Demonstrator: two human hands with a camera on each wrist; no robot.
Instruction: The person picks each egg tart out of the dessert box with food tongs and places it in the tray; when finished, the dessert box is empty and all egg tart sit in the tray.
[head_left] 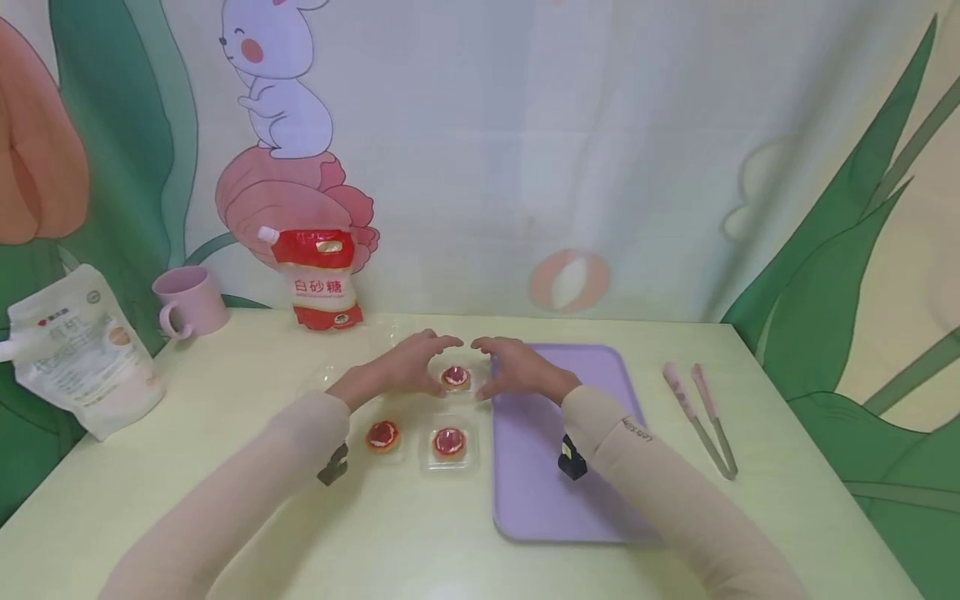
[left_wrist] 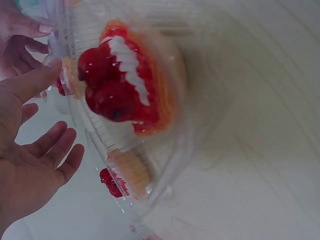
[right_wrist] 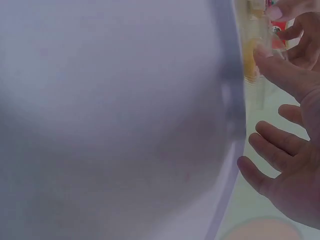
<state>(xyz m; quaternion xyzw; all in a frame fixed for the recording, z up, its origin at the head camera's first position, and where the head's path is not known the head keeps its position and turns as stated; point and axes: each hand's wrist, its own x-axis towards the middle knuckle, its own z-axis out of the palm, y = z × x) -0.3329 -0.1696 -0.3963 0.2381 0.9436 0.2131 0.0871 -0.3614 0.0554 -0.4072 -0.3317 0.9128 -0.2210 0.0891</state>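
Observation:
Just beyond the middle of the table, a small red-topped tart [head_left: 455,377] sits in a clear plastic box between my two hands. My left hand [head_left: 405,365] is at its left side with the fingers spread and relaxed. Opposite it, my right hand [head_left: 517,367] is over the tray's far left corner, its fingers loosely bent. Both thumbs are close to the box; whether they touch it I cannot tell. Nearer me are a second tart [head_left: 449,442] and a third tart [head_left: 383,436], also in clear boxes. The left wrist view shows cherries and white cream on a tart [left_wrist: 125,80] up close.
A purple tray [head_left: 540,500] lies under my right forearm, with tongs [head_left: 705,421] to its right. Toward the back left stand a red-and-white sugar pouch [head_left: 318,283], a pink mug [head_left: 193,302] and a white pouch [head_left: 90,358]. Clear plastic [head_left: 384,332] lies behind my left hand.

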